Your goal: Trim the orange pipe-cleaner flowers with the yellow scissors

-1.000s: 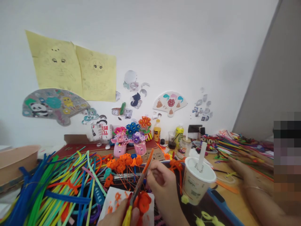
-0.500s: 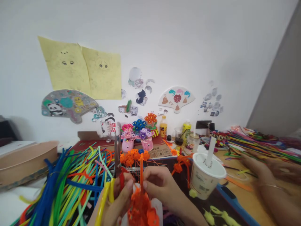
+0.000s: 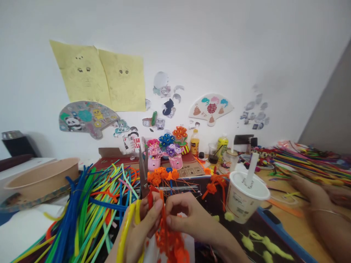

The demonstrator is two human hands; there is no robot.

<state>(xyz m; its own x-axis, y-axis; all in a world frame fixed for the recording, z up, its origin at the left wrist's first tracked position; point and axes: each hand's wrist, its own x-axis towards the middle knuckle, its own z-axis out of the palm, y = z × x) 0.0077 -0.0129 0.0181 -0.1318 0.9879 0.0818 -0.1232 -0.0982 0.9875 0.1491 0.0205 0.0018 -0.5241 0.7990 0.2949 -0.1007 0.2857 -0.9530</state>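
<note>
My left hand [image 3: 144,226] holds scissors [image 3: 143,171] with yellow and red handles, their blades pointing up. Its thumb and finger also pinch near an orange pipe cleaner strip [image 3: 163,219]. My right hand [image 3: 189,215] is closed on the same strip from the right, fingertips together. Below both hands lies a bunch of orange fuzzy flowers [image 3: 174,244], partly hidden by the fingers. More orange flowers [image 3: 161,176] on thin stems lie just beyond the hands.
Loose pipe cleaners [image 3: 90,215] cover the left side. A lidded cup [image 3: 241,204] with a straw stands at right. Flower pots [image 3: 154,163] and a juice bottle [image 3: 194,142] are by the wall. Another person's hand [image 3: 312,193] reaches over the right of the table.
The view has shifted slightly, moving the surroundings right in the picture. My hands remain at the orange strip, and the scissors stay in my left hand.
</note>
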